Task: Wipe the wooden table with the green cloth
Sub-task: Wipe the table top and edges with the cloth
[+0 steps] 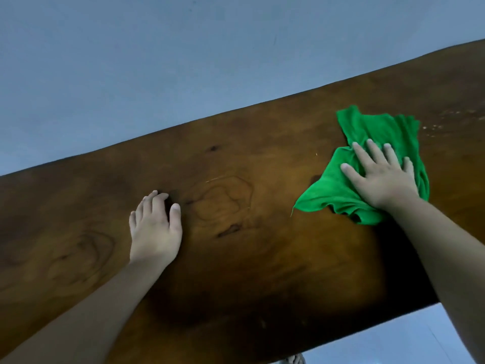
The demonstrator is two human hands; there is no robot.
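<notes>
No legible text or labels anywhere.

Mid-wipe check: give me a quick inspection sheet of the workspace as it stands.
Surface: wooden table, dark brown with knots; pale specks toward its right end.
Job's things: green cloth, crumpled, lying on the table.
Clutter: nothing seen.
Grippers: right hand pressed flat on the cloth, fingers spread; left hand resting bare on the table, holding nothing.
Cables: nothing seen.
Surroundings: blue-grey floor beyond the table.
</notes>
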